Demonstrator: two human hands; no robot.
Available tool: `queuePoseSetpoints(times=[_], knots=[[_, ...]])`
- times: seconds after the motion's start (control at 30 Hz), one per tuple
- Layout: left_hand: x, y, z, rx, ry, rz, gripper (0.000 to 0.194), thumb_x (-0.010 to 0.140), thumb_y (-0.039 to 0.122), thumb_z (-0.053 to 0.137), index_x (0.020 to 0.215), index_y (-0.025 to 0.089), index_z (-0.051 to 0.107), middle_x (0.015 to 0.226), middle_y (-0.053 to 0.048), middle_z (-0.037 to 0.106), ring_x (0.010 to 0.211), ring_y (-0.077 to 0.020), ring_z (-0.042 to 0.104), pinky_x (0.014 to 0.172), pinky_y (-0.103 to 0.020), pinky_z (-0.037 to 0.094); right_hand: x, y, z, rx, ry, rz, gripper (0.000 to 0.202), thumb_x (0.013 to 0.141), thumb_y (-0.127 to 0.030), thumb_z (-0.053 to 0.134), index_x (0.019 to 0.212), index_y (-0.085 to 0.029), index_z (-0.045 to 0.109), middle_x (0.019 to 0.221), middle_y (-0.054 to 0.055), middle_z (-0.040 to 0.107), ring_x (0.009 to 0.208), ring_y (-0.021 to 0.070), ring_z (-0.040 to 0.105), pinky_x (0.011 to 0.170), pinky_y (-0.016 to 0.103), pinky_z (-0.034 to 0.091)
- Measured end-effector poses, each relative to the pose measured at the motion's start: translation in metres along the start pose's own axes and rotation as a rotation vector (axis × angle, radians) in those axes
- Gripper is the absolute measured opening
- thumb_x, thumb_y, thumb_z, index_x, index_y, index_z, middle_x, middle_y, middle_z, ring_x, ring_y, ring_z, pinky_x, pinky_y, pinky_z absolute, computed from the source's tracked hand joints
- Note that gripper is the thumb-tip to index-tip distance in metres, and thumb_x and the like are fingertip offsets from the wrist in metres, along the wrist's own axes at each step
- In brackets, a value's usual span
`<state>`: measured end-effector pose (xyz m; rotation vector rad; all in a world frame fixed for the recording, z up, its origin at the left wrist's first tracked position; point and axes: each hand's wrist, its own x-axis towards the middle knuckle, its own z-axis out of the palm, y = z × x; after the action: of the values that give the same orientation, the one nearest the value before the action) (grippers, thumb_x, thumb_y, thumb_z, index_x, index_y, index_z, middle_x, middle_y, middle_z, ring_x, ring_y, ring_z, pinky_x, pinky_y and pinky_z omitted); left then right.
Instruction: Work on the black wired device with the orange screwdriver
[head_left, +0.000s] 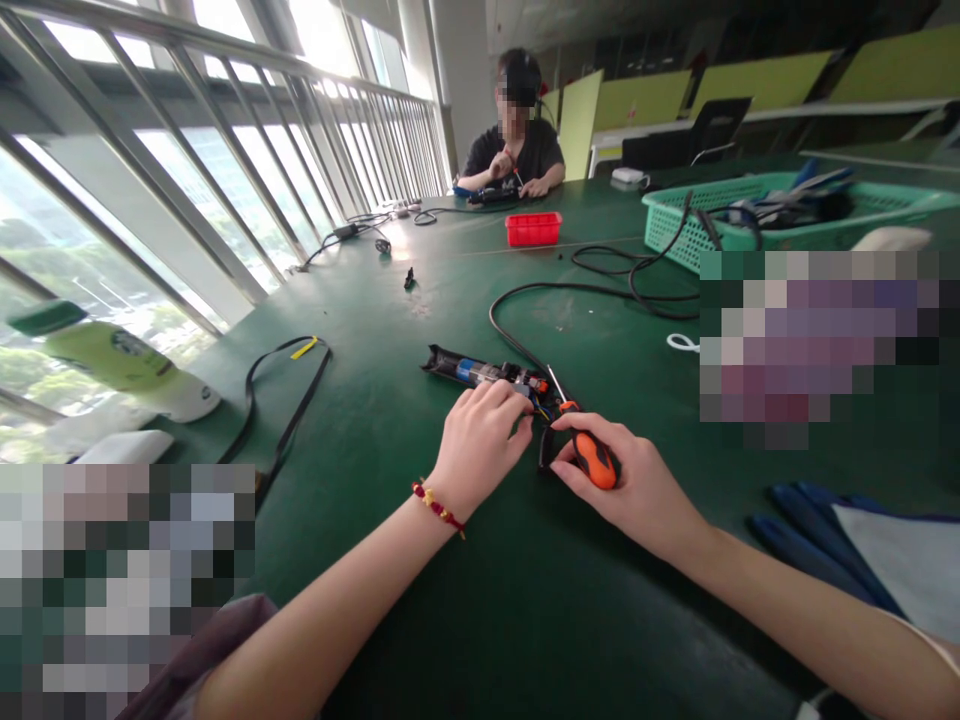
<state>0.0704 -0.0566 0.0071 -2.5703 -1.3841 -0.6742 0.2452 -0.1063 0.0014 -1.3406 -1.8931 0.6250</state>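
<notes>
An opened black device [469,370] with a blue part and wires inside lies on the green table. My left hand [484,435] is closed round its right end, near the exposed wires. In my right hand [626,475] is an orange and black screwdriver [596,458], its shaft pointing up and to the left over the device's end. The thumb and finger of that hand also touch a small black piece [545,450]. A black cable [517,335] runs from the device toward the back right.
Behind stand a red tray [533,229] and a green basket [675,225] of tools. A person [517,140] works at the far end. A strap [251,385] and bottle [120,360] lie left, blue gloves [832,545] right. A small black part [409,278] sits beyond the device.
</notes>
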Motion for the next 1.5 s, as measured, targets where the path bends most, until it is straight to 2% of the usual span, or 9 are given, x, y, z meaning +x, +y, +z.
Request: queuePoseSetpoints(times=[0.1,0.17,0.43,0.6,0.87,1.07,1.33,1.43,1.5], knots=[[-0.002,0.009,0.003,0.001,-0.097,-0.025,0.013,0.083,0.021,0.054,0.091,0.018,0.065,0.09,-0.002,0.061,0.084,-0.0172,0.054,0.074,-0.03,0.043,0.001,0.001,0.001,0.015,-0.003,0.004,0.027,0.079,-0.03,0.059,0.104,-0.021,0.057,0.08,0.0,0.067,0.083,0.019,0.06,0.08,0.033,0.044],[-0.002,0.009,0.006,0.002,-0.121,-0.029,0.015,0.084,0.022,0.054,0.093,0.018,0.065,0.092,-0.003,0.061,0.084,-0.017,0.054,0.075,-0.03,0.044,0.001,0.001,0.001,0.023,-0.007,0.008,0.027,0.079,-0.03,0.059,0.104,-0.021,0.056,0.079,0.0,0.067,0.082,0.0188,0.059,0.08,0.033,0.044],[-0.003,0.011,0.01,0.112,-0.126,0.0,0.017,0.087,0.019,0.049,0.087,0.018,0.066,0.089,-0.004,0.061,0.085,-0.0195,0.053,0.073,-0.032,0.044,-0.001,-0.001,0.003,-0.046,-0.04,-0.025,0.028,0.08,-0.029,0.057,0.107,-0.019,0.056,0.089,0.004,0.065,0.087,0.0207,0.057,0.085,0.035,0.041],[-0.007,0.008,0.011,0.066,-0.13,0.0,0.013,0.088,0.019,0.049,0.089,0.017,0.063,0.091,-0.004,0.06,0.085,-0.0178,0.053,0.076,-0.03,0.045,-0.003,-0.003,0.003,-0.091,-0.042,-0.068,0.027,0.081,-0.027,0.056,0.106,-0.018,0.055,0.089,0.004,0.064,0.087,0.0204,0.055,0.087,0.037,0.04],[-0.009,0.008,0.008,0.071,-0.148,0.019,0.008,0.088,0.015,0.048,0.089,0.016,0.055,0.089,-0.003,0.058,0.084,-0.0164,0.053,0.075,-0.028,0.047,-0.007,-0.007,0.004,-0.051,-0.058,-0.048,0.03,0.082,-0.025,0.054,0.111,-0.018,0.051,0.094,0.005,0.061,0.092,0.0206,0.054,0.088,0.038,0.04],[-0.011,0.008,0.006,0.184,-0.18,0.175,0.01,0.086,0.012,0.05,0.094,0.016,0.054,0.094,-0.004,0.058,0.086,-0.0178,0.054,0.07,-0.028,0.048,-0.013,-0.006,-0.001,0.048,-0.104,-0.01,0.035,0.081,-0.021,0.053,0.116,-0.02,0.047,0.102,0.005,0.06,0.096,0.0191,0.056,0.09,0.037,0.041],[-0.012,0.008,0.003,0.38,-0.108,0.331,0.01,0.082,0.005,0.05,0.08,0.013,0.056,0.08,-0.005,0.056,0.074,-0.0193,0.055,0.063,-0.031,0.047,-0.011,-0.002,-0.004,0.073,-0.158,-0.02,0.04,0.08,-0.019,0.054,0.119,-0.022,0.045,0.103,0.004,0.06,0.099,0.0184,0.057,0.092,0.036,0.041],[-0.011,-0.001,0.003,0.309,-0.084,0.329,0.01,0.083,0.007,0.05,0.08,0.013,0.056,0.079,-0.005,0.057,0.072,-0.0185,0.055,0.06,-0.03,0.046,-0.012,-0.001,-0.004,0.122,-0.134,0.008,0.038,0.082,-0.02,0.052,0.118,-0.023,0.044,0.1,0.002,0.061,0.096,0.017,0.059,0.09,0.034,0.041],[-0.009,-0.009,0.004,0.163,-0.033,0.286,0.008,0.085,0.012,0.05,0.083,0.014,0.058,0.081,-0.004,0.059,0.074,-0.0171,0.056,0.062,-0.028,0.047,-0.012,-0.001,-0.003,0.171,-0.093,0.019,0.036,0.083,-0.02,0.051,0.118,-0.024,0.044,0.099,0.001,0.061,0.093,0.0156,0.06,0.089,0.031,0.042]])
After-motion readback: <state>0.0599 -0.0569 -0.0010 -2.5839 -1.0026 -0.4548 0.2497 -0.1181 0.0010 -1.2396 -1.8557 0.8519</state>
